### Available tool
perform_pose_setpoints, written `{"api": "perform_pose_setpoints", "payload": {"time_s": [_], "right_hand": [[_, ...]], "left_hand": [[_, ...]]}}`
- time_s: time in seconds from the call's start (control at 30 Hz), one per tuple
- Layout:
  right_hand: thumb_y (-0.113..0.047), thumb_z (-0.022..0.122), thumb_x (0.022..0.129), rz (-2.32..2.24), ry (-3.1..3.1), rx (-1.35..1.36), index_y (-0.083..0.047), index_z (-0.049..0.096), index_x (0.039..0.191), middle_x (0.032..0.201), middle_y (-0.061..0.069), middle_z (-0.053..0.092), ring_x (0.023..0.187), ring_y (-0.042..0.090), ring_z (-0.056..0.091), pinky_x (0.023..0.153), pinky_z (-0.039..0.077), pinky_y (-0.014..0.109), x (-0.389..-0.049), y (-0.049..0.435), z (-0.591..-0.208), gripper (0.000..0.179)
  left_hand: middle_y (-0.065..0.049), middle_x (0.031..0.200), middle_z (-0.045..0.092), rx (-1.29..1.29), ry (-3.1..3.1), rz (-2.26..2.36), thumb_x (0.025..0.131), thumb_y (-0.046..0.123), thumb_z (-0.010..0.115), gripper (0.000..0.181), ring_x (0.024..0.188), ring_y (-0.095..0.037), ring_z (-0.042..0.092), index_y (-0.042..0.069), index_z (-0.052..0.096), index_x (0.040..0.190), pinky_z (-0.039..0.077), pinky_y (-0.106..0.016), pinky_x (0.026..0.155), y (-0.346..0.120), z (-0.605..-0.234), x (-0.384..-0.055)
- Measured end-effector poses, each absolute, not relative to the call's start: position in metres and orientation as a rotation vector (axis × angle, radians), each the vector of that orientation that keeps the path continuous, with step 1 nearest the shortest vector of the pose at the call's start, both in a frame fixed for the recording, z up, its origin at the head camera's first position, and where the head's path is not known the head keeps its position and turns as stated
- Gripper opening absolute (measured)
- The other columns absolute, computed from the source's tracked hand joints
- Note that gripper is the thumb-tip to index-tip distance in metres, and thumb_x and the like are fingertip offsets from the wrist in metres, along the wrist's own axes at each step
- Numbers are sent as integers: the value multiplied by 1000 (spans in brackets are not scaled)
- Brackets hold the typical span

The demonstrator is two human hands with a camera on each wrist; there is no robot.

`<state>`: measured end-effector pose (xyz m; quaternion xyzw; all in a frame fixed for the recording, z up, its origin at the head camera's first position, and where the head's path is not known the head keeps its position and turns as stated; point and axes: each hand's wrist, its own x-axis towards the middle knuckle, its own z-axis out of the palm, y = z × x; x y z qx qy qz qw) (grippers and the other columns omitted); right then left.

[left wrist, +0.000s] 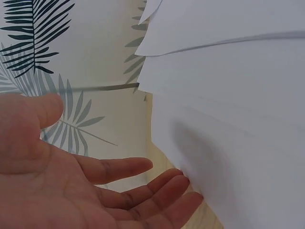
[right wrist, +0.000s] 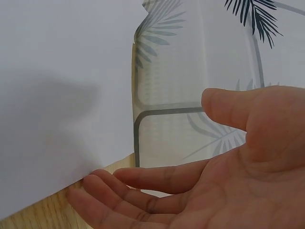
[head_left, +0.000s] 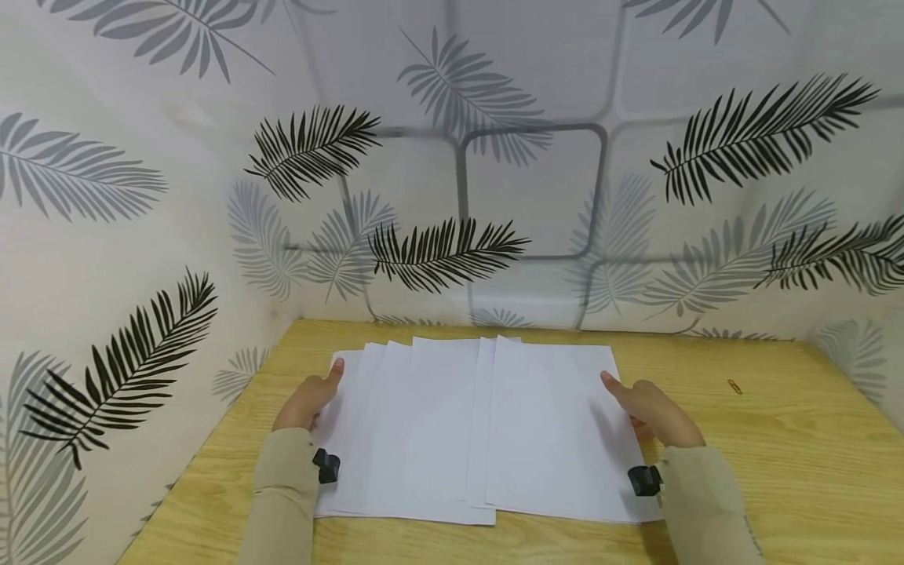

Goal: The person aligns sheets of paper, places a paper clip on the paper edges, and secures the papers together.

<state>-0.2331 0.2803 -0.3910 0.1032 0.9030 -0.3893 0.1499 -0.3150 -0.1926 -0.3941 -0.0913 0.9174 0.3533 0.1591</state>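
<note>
Several white sheets of paper lie fanned out and overlapping on the wooden table, their edges staggered from left to right. At their left edge is my left hand, thumb raised; in the left wrist view its fingertips meet the paper's side edge. My right hand stands at the opposite side, its thumb lifted away from the paper. The right wrist view has the fingers extended, palm facing the sheets, with the tips right at the paper's edge. Neither hand grips a sheet.
An orange paper clip lies on the wooden table to the right of the sheets. Behind and to the left rise walls covered in a leaf pattern. Both sleeves carry a small black device at the wrist.
</note>
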Motion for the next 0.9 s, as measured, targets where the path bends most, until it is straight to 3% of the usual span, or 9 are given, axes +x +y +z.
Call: {"api": "perform_pose_setpoints", "payload": {"time_s": [0.33,0.53,0.7,0.9], "right_hand": [[-62,32,97,-1120,2575,349,25,28,131,101,26,48,92,36,52,77,51,42,-237,276,-393,93],[-62,33,97,-1111,2565,412,23,27,132,99,24,46,92,35,48,75,51,39,-240,272,-392,92],[-58,34,99,-1112,2551,451,24,23,134,97,24,45,91,34,49,74,52,37,-243,267,-392,90],[-56,34,99,-1090,2567,442,25,23,134,97,24,46,90,33,49,70,53,35,-244,264,-394,89]], "left_hand": [[-21,91,51,-238,2599,1045,100,58,22,86,50,-16,34,-16,20,143,35,-26,46,-188,-397,-315],[-21,87,51,-201,2624,1017,101,56,22,84,46,-14,31,-17,24,141,33,-25,44,-177,-392,-313],[-14,78,45,-184,2620,1023,101,57,23,82,45,-13,27,-15,31,138,30,-25,43,-169,-395,-315],[-1,56,31,-139,2650,993,101,57,23,75,43,-12,28,-13,43,119,30,-24,43,-161,-399,-318]]}}
